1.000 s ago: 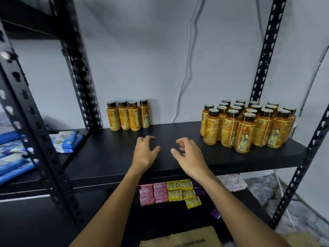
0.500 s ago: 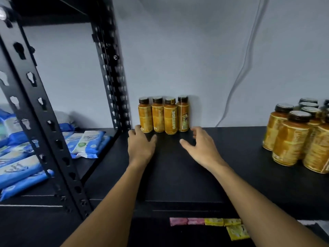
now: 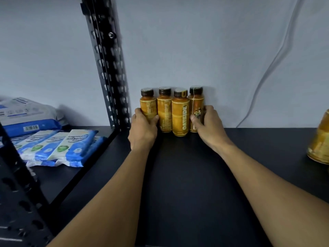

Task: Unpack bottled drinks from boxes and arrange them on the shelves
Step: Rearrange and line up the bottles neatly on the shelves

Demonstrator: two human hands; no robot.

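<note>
At the back of the black shelf (image 3: pixel 195 175), against the wall (image 3: pixel 213 50), four amber bottles (image 3: pixel 179 114), upright and touching in a row. Left hand (image 3: pixel 142 129) curled round the leftmost, right hand (image 3: pixel 208 125) round the rightmost, no longer hovering empty just short. Probably squaring the row.

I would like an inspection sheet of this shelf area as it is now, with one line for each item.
Surface: black shelf, dark and flat.
Job's things: row of four bottles upright at the wall, side by side; another bottle at the right edge, blurred; no box seen.
Clutter: blue wipe packs lying on the neighbouring shelf to the left.
Grips: left hand holds the leftmost bottle; right hand holds the rightmost bottle.
Cables: one pale cable running down the wall.
Surroundings: grey wall; black perforated post left of the bottles.
</note>
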